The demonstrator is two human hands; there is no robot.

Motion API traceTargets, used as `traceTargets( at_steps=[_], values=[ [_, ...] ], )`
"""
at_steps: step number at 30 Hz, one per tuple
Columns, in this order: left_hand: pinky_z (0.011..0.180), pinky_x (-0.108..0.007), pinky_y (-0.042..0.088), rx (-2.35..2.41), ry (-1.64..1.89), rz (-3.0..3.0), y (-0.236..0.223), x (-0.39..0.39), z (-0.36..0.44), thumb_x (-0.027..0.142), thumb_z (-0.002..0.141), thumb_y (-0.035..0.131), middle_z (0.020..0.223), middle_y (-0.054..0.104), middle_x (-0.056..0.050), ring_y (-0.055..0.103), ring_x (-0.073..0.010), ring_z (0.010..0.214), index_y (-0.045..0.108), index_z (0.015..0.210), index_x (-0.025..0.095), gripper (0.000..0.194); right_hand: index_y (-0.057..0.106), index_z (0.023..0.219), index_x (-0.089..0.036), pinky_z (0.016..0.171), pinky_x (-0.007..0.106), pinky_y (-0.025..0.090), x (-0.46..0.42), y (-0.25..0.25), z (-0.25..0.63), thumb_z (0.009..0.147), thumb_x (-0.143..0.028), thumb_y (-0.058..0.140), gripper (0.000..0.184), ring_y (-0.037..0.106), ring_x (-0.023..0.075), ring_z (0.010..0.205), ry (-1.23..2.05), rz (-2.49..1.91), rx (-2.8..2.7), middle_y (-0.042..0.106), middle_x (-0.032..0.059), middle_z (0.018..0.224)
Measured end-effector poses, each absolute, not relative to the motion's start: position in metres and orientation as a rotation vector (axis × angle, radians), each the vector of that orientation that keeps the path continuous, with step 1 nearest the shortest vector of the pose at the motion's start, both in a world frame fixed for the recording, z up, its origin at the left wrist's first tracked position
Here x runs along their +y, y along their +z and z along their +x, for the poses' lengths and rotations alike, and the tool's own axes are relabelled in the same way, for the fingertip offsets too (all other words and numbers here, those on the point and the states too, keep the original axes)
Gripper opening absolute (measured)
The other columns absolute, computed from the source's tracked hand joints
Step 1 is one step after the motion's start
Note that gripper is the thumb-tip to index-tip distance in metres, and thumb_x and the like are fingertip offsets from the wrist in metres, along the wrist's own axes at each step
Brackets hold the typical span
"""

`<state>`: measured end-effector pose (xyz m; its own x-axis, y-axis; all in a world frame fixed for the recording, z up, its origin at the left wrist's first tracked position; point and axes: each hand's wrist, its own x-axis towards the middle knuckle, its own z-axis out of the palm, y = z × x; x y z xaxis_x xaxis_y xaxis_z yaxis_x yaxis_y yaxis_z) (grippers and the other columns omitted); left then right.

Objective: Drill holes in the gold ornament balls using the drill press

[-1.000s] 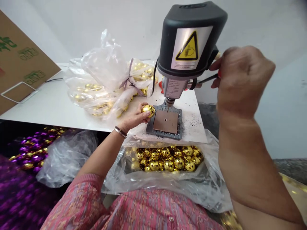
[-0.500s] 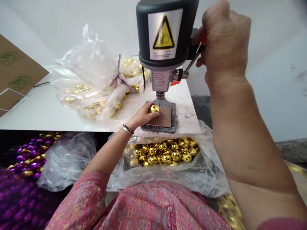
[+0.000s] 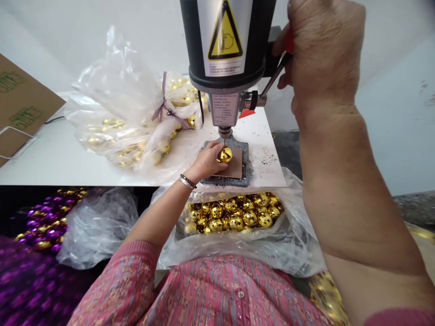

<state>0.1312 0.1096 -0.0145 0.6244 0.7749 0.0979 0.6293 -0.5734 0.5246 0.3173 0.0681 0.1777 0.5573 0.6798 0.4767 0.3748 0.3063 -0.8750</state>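
Observation:
Between the fingers and thumb of my left hand (image 3: 208,160) is a shiny gold faceted ball (image 3: 224,155). It sits over the brown square board (image 3: 235,168) on the grey base (image 3: 245,156) of a small drill press (image 3: 225,81). The thin drill bit (image 3: 224,141) points down at the ball's top; whether it has entered the ball I cannot tell. My right hand (image 3: 322,50), raised at the right, is closed around the red-ended feed lever (image 3: 279,72) of the press. Part of its grip is hidden behind the wrist.
A lined box of gold balls (image 3: 234,217) lies in front of the white table (image 3: 41,154). Clear bags with gold balls (image 3: 115,122) fill the table's left. A cardboard box (image 3: 27,104) stands far left, purple and gold balls (image 3: 47,222) lower left. Dark shavings (image 3: 267,158) lie beside the base.
My left hand has carried the gold ball slightly right, to beneath the drill bit. My right hand stays on the lever. The view has shifted, so the press's head appears higher.

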Motion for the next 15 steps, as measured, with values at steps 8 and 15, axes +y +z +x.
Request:
traceTargets(
  at_steps=[8,15],
  values=[
    [0.120,-0.041,0.049,0.993,0.432,2.268,-0.011,0.103,0.131,0.032,0.092,0.075,0.147,0.069,-0.016,0.063,-0.0292,0.136,0.063,0.147,0.014,0.059,0.044,0.067,-0.014,0.067,0.014,0.036,0.059,0.176,0.311,0.108,-0.018,0.039,0.041,0.040,-0.0019,0.062,0.246,-1.270,-0.993,0.047,-0.0059,0.058],
    [0.089,-0.033,0.056,1.240,0.580,1.900,-0.015,0.097,0.134,0.031,0.077,0.087,0.110,0.079,-0.007,0.071,-0.0225,0.097,0.071,0.127,0.015,0.055,0.041,0.066,-0.015,0.066,0.016,0.036,0.054,0.173,0.307,0.108,-0.017,0.039,0.042,0.041,-0.0021,0.061,0.249,-1.233,-1.008,0.044,-0.0064,0.058]
  ],
)
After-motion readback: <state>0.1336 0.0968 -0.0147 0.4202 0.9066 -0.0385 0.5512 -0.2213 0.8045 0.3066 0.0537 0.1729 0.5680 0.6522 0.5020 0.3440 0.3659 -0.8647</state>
